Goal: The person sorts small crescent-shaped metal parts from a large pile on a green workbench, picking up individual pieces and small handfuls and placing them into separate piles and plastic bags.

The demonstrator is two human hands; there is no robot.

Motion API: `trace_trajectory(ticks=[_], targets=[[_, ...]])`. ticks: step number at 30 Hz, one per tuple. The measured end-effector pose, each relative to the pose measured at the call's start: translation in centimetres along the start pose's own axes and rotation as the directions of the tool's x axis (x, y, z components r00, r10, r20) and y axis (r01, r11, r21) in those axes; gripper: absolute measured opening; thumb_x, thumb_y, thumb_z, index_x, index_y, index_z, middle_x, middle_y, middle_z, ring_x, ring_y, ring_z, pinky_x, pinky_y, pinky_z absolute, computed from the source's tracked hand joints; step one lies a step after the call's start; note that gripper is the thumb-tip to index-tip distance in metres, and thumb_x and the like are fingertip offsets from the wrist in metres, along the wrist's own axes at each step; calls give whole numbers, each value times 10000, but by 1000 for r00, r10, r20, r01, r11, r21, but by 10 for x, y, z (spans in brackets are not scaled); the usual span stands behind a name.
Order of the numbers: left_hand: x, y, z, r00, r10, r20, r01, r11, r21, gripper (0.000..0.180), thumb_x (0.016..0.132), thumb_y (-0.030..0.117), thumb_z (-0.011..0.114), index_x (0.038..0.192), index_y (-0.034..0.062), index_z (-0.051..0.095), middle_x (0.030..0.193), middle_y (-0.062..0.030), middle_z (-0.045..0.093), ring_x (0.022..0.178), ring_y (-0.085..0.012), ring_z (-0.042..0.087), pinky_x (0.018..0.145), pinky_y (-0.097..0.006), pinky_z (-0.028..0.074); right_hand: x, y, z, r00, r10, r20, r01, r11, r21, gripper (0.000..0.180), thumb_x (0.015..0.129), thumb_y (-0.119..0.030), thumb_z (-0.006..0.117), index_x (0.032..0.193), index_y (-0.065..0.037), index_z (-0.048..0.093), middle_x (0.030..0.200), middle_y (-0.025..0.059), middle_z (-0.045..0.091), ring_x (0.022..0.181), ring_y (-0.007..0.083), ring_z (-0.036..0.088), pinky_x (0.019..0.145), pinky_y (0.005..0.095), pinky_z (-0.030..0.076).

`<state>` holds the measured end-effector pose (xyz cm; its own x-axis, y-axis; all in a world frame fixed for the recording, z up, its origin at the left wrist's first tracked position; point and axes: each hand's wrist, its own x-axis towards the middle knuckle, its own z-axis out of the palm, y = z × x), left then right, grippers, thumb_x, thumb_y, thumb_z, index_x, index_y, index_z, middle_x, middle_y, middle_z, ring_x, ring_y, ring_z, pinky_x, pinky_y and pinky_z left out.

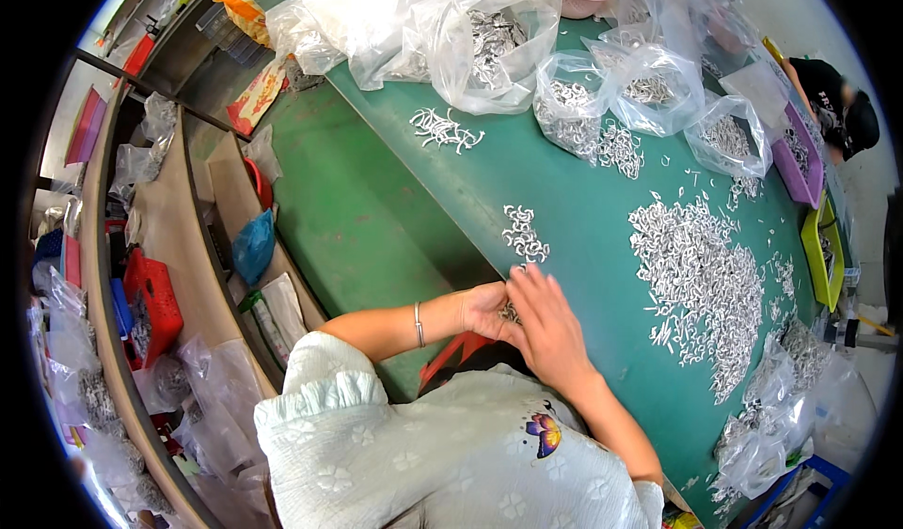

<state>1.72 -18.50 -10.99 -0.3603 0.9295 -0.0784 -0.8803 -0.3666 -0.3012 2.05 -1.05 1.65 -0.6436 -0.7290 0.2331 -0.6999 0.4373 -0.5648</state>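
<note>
At the table's near edge, my left hand (pixel 484 310) is cupped, with several small curved silver metal pieces (pixel 510 313) showing in it. My right hand (pixel 548 327) lies over the edge beside it, fingers stretched out and slightly blurred, partly covering the left fingers. Just beyond the fingertips is a small pile of the same curved pieces (pixel 525 233) on the green tabletop (pixel 583 209). A much larger heap of curved pieces (pixel 701 280) spreads to the right.
Longer curved pieces (pixel 444 130) lie at the far left of the table. Open clear plastic bags (pixel 489 49) of metal pieces line the back. A purple tray (pixel 800 157) and a yellow-green tray (pixel 824 256) stand at right. Shelves (pixel 155 228) with a red basket (pixel 155 308) are leftward.
</note>
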Motion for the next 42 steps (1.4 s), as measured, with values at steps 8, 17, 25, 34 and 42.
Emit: trace_trajectory(ticks=[8, 17, 25, 34, 42], targets=[[2, 4, 2, 998, -56, -7, 56, 998, -28, 406, 1026, 299, 387, 1188, -28, 564, 1169, -188, 635, 1079, -296, 630, 973, -461, 495, -31, 0, 11, 991, 9, 134, -15, 999, 44, 495, 833, -53, 643, 1299, 47, 510, 1397, 184, 486, 1325, 360, 446, 1085, 481, 377], [-18, -7, -7, 926, 149, -346, -61, 966, 252, 310, 978, 201, 473, 1053, -69, 605, 997, -181, 658, 913, -266, 656, 813, -386, 558, -47, 7, -6, 985, 69, -157, -27, 966, 256, 329, 828, 86, 553, 1147, 44, 617, 1199, 199, 613, 1175, 364, 582, 981, 457, 474], [-32, 18, 145, 785, 572, -238, -462, 796, 390, 222, 945, 151, 539, 976, -56, 611, 999, -174, 623, 886, -265, 641, 741, -371, 582, -53, 11, -7, 922, 304, -241, -200, 905, 376, 290, 841, 127, 534, 1115, 68, 609, 1117, 206, 625, 1000, 371, 616, 886, 394, 498], [74, 172, 261, 347, 932, 103, -146, -55, 988, 229, 935, 90, 497, 1007, -64, 649, 951, -136, 653, 900, -222, 631, 831, -386, 542, -55, 14, -5, 927, 286, -242, -176, 903, 393, 274, 839, 118, 553, 1095, 48, 620, 1111, 182, 624, 988, 350, 610, 865, 386, 500], [54, 123, 242, 369, 733, 572, 175, -659, 731, 352, 1003, 213, 457, 1097, -67, 649, 986, -128, 697, 970, -192, 652, 879, -311, 500, -57, 19, -8, 912, 346, -222, -209, 855, 474, 241, 879, 71, 526, 1098, 41, 620, 1115, 194, 621, 1023, 363, 600, 885, 391, 488]])
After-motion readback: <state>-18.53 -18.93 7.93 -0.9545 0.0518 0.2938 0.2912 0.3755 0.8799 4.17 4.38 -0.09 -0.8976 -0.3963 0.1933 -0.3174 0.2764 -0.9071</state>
